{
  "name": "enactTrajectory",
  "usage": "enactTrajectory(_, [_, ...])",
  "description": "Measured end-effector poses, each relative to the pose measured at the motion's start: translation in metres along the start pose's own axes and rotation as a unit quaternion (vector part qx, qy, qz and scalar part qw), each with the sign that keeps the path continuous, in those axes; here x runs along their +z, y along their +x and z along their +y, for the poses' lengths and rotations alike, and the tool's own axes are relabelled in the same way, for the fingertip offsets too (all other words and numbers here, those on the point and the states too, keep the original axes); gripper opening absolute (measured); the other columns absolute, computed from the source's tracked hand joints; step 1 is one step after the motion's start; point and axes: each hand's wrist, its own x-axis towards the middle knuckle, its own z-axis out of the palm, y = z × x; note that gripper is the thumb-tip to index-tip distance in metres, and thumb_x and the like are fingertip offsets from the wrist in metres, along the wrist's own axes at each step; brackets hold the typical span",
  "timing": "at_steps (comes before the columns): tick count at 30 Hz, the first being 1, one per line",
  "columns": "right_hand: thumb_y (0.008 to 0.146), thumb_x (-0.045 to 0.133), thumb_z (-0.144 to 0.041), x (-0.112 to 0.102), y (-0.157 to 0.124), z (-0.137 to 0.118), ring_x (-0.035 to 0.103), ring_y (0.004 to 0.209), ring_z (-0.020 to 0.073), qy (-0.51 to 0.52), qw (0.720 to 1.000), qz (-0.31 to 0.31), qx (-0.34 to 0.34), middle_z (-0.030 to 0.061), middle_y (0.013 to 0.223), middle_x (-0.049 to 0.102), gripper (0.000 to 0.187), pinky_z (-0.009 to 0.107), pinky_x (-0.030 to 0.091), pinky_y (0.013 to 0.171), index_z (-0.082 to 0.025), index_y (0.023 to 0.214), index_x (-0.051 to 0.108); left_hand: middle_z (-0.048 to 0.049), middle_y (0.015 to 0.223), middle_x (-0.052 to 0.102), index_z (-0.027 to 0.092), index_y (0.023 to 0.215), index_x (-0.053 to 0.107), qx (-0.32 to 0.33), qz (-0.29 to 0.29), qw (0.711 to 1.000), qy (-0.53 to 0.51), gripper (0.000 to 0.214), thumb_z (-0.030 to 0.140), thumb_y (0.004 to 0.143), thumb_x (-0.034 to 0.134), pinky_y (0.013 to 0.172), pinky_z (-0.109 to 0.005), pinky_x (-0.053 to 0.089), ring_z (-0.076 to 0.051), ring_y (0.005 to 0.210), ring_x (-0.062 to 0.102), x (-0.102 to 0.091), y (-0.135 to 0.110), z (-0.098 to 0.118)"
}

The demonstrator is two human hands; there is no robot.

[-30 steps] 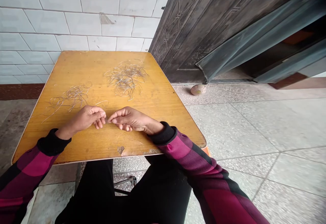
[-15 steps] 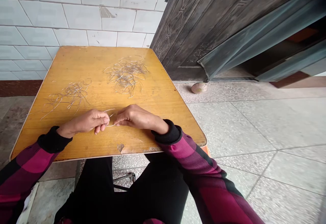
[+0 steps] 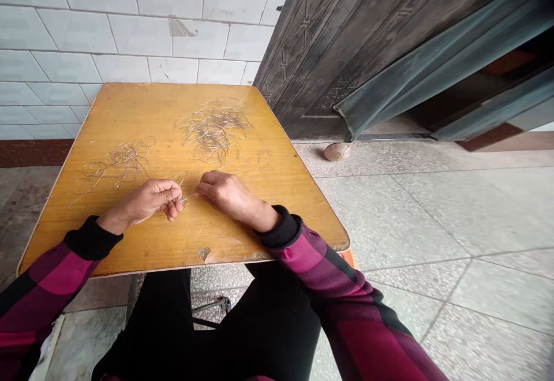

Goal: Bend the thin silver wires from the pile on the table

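Above the near part of the wooden table (image 3: 242,242), my left hand (image 3: 151,201) pinches a thin, pale wire (image 3: 187,197) between thumb and fingers. The wire bends, with one end sticking up past the fingertips and another stretch running toward my right hand (image 3: 229,195). My right hand is closed at the wire's other side, fingertips pressed together and partly hidden by the back of the hand. Beyond my left hand lies a loose, curly pile of wires (image 3: 123,161). A larger tangled heap of wires (image 3: 216,130) sits farther back, beyond my right hand.
A white tiled wall (image 3: 173,34) stands behind the table. To the right are a dark carved wooden door (image 3: 303,52), a grey-green curtain (image 3: 411,86) and a rounded stone (image 3: 337,151) on the floor. The table's front edge has a chipped patch (image 3: 203,253).
My right hand has turned over and moved slightly away from me, its knuckles now higher. My left hand has shifted a little left, and the wire between them has changed shape.
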Motion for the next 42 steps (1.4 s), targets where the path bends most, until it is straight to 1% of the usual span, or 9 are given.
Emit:
enactTrajectory(7, [0.098,0.045,-0.029,-0.001,0.000,-0.006,0.031,0.056,0.0092,0.006,0.999,-0.048,0.023,0.0035,0.079,0.055,0.027,0.030,0.022,0.054,-0.015,0.083,0.061,-0.0033,0.072,0.068,0.013,0.075,0.063,-0.008,0.001,1.000,-0.020,0.033,0.044,0.084,0.068,0.053,-0.023,0.054,-0.011,0.056,0.063,-0.003,0.001,-0.002])
enactTrajectory(18, [0.097,0.045,-0.024,0.008,0.001,-0.002,0.047,0.064,0.0115,0.147,0.988,-0.017,0.039,0.0043,0.074,0.056,0.025,0.027,0.035,0.064,-0.014,0.079,0.059,-0.0032,0.069,0.068,0.012,0.072,0.062,0.004,0.006,1.000,-0.011,0.035,0.045,0.082,0.070,0.051,-0.024,0.054,-0.011,0.053,0.062,-0.002,0.002,0.001])
enactTrajectory(23, [0.095,0.048,-0.025,0.003,0.002,-0.008,0.049,0.057,0.0085,0.229,0.968,-0.008,0.101,0.0003,0.063,0.056,0.027,0.025,0.036,0.060,-0.015,0.071,0.056,-0.0028,0.068,0.068,0.012,0.071,0.061,0.011,0.022,0.999,-0.024,0.035,0.044,0.081,0.071,0.051,-0.023,0.053,-0.010,0.053,0.062,-0.001,0.001,0.005])
enactTrajectory(27, [0.096,0.046,-0.033,0.002,0.003,-0.013,0.048,0.041,0.0053,0.349,0.913,-0.057,0.205,-0.0045,0.048,0.051,0.034,0.021,0.038,0.049,-0.017,0.067,0.051,-0.0031,0.068,0.068,0.012,0.072,0.061,0.009,0.038,0.999,-0.037,0.034,0.043,0.080,0.072,0.051,-0.023,0.053,-0.011,0.053,0.062,-0.001,0.002,0.006])
enactTrajectory(31, [0.093,0.050,-0.035,0.008,0.006,-0.014,0.050,0.039,0.0038,0.471,0.835,-0.070,0.274,-0.0042,0.054,0.055,0.031,0.016,0.039,0.040,-0.016,0.070,0.052,-0.0035,0.068,0.068,0.012,0.072,0.060,0.007,0.048,0.998,-0.038,0.034,0.043,0.079,0.073,0.052,-0.024,0.053,-0.011,0.053,0.062,-0.001,0.004,0.006])
enactTrajectory(35, [0.090,0.054,-0.029,0.017,0.010,-0.014,0.052,0.041,0.0038,0.626,0.714,-0.043,0.310,-0.0042,0.063,0.058,0.018,0.015,0.043,0.037,-0.016,0.079,0.054,-0.0029,0.067,0.067,0.013,0.073,0.059,0.012,0.061,0.997,-0.049,0.035,0.044,0.078,0.073,0.053,-0.024,0.052,-0.011,0.054,0.061,-0.001,0.005,0.006])
enactTrajectory(37, [0.089,0.055,-0.027,0.019,0.011,-0.016,0.053,0.042,0.0045,0.676,0.663,-0.032,0.321,-0.0038,0.063,0.058,0.016,0.015,0.044,0.037,-0.015,0.078,0.053,-0.0026,0.067,0.067,0.013,0.072,0.058,0.017,0.065,0.996,-0.059,0.035,0.044,0.078,0.073,0.053,-0.024,0.052,-0.011,0.054,0.061,0.000,0.006,0.006])
enactTrajectory(40, [0.088,0.057,-0.025,0.020,0.012,-0.018,0.056,0.045,0.0047,0.719,0.610,-0.012,0.332,-0.0023,0.067,0.059,0.014,0.016,0.048,0.040,-0.015,0.079,0.054,-0.0025,0.068,0.067,0.013,0.072,0.057,0.025,0.074,0.994,-0.078,0.036,0.043,0.077,0.075,0.053,-0.023,0.052,-0.010,0.054,0.061,0.000,0.008,0.006])
enactTrajectory(42, [0.086,0.060,-0.026,0.018,0.012,-0.017,0.057,0.048,0.0043,0.733,0.593,-0.008,0.333,-0.0015,0.071,0.061,0.014,0.017,0.050,0.044,-0.014,0.080,0.054,-0.0027,0.069,0.068,0.013,0.073,0.057,0.027,0.082,0.992,-0.091,0.037,0.044,0.075,0.076,0.053,-0.023,0.052,-0.010,0.055,0.061,0.000,0.009,0.006])
